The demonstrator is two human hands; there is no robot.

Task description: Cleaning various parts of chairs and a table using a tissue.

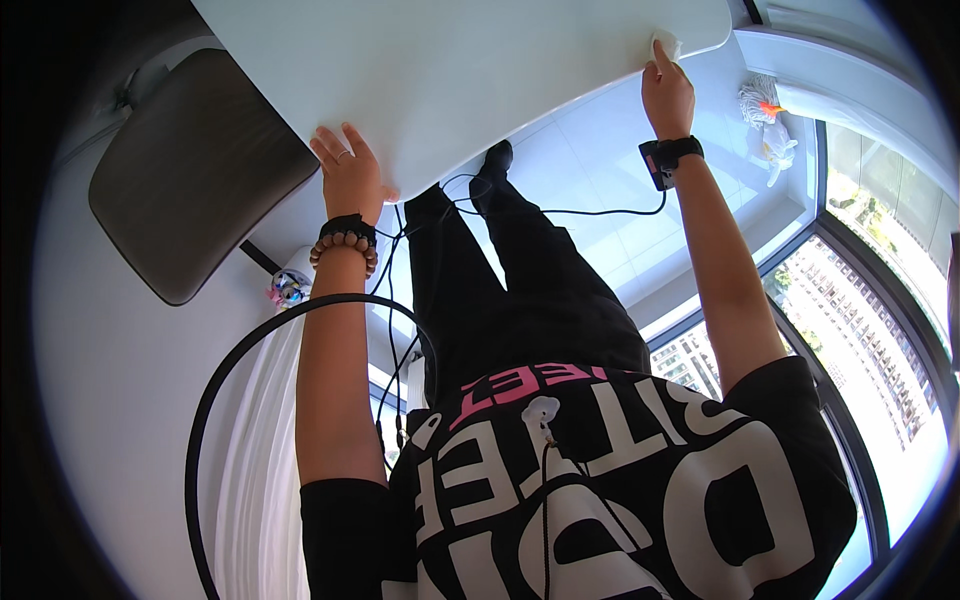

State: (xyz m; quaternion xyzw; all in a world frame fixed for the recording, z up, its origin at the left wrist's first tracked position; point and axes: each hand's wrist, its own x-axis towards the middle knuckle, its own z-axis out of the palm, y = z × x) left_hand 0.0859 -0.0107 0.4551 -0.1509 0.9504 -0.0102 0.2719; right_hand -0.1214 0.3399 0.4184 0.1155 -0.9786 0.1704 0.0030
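Note:
My left hand point(349, 169) rests at the near left corner of a white tabletop point(480, 67). Its fingers are spread on the surface, and the thumb lies by the edge. Over by the right end of the same edge, my right hand point(667, 97) presses a crumpled white tissue or cloth point(666, 45) against the tabletop. The index finger lies over it; the thumb side is partly hidden. A wrist device point(664, 161) with a cable is strapped on my right wrist. Beads and a black band point(345, 240) circle the left one.
A dark chair point(195, 180) stands close to the table's left side. Black cables point(394, 270) hang around my legs, and one runs to my right wrist. A mop head point(757, 101) and a plastic bag point(778, 150) lie by the window. A white curtain point(262, 450) hangs behind on the left.

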